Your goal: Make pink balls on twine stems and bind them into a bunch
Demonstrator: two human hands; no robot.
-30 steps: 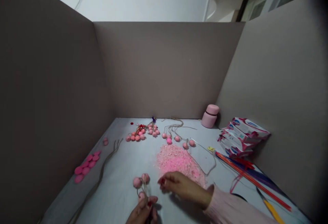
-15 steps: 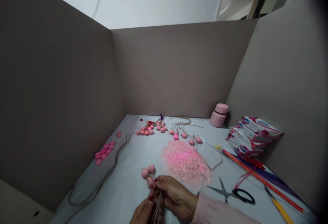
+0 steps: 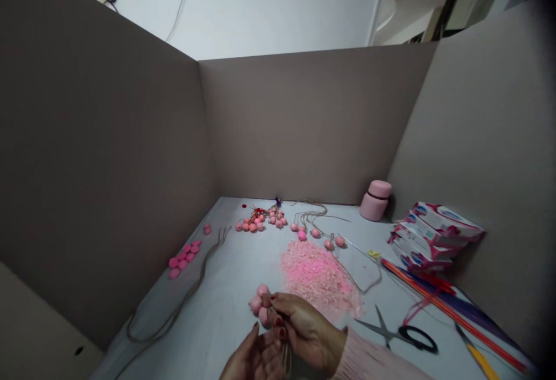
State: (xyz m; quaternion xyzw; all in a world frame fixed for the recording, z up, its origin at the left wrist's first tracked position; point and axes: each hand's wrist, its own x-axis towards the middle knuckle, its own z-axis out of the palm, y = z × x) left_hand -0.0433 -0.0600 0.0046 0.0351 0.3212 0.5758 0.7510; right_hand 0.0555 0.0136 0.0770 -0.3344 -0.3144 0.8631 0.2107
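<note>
My right hand (image 3: 306, 329) pinches the tan cords of a small bunch of pink beads (image 3: 256, 304) near the front of the table. Those beads hang out past its fingertips to the left, and the cord ends trail down below the fingers. Just beneath, my left hand (image 3: 254, 360) is turned palm up with thumb and fingers apart, its fingertips close to the cords. Whether they touch is unclear. Pink crumbly granules (image 3: 321, 278) lie beyond my right hand. Scissors (image 3: 391, 332) with black handles rest open to its right.
A long tan cord (image 3: 191, 293) and flat pink discs (image 3: 182, 261) lie at left. Beaded bunches (image 3: 256, 220) and loose corded beads (image 3: 329, 244) are at the back. On the right are a pink jar (image 3: 376, 201), stacked boxes (image 3: 434, 235), coloured strips (image 3: 460, 310) and a yellow-handled cutter (image 3: 480, 360).
My left hand has let go of the cords and opened its fingers. The beads, in my right hand, have shifted slightly right. The whole view has moved a little.
</note>
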